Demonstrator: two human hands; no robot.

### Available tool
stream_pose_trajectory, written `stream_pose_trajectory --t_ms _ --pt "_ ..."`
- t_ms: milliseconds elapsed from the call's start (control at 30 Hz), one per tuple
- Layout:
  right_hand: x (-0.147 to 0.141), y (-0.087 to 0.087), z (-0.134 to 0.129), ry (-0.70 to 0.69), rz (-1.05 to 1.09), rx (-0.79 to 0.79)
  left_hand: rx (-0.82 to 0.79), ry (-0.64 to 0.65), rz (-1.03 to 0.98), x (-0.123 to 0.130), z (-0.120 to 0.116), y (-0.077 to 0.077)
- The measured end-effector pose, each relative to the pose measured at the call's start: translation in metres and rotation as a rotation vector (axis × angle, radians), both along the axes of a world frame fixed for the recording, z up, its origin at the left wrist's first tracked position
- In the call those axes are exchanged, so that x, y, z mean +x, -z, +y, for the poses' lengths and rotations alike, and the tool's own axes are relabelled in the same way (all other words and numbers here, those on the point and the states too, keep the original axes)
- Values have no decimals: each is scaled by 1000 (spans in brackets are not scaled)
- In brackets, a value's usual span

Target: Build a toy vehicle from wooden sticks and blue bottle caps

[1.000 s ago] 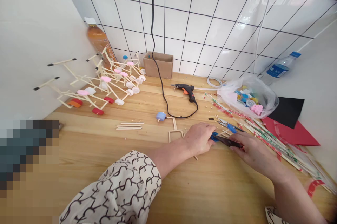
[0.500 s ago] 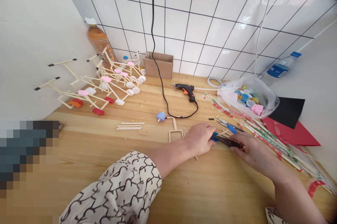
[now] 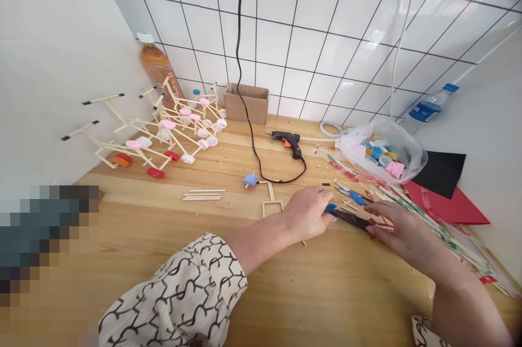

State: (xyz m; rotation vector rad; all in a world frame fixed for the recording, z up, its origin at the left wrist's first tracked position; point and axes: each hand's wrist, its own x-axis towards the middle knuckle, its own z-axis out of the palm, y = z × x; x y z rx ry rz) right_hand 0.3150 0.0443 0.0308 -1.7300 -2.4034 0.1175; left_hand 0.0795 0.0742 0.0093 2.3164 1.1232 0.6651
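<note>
We record a pair of dark-bladed scissors (image 3: 353,220) lying between both hands, its long axis running roughly left to right and sloping down toward the person at the blade end. The left hand (image 3: 304,214) is nearer the handle end: its fingers are curled closed around the blue handles, which show just past the fingertips. The blades appear closed together and point toward the right hand (image 3: 402,233). That hand's fingertips sit just at the blade tips, beside a thin pale strip (image 3: 383,226); we cannot tell whether the hand is clamped on the strip or only touching it.

Just beyond the scissors lies a second blue-handled pair of scissors (image 3: 357,198). To the left of the scissors stands a small frame of wooden sticks (image 3: 272,202). Farther back from the scissors are a glue gun (image 3: 285,139) and, to its right, a plastic bag of bottle caps (image 3: 379,143).
</note>
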Motion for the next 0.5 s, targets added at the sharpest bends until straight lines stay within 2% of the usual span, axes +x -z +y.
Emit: stream_pose_trajectory --t_ms 133,267,367,500 --pt "-10 -14 -11 59 22 77 -14 -55 -79 -17 -5 -22" --pt "-34 -32 -28 15 103 138 16 -172 -144 -55 -8 -37" --pt "-56 -36 -37 -128 145 107 5 -299 -201 -93 -9 -38" --pt "-89 -32 -36 -309 119 5 -7 -459 -235 -133 -12 -31"
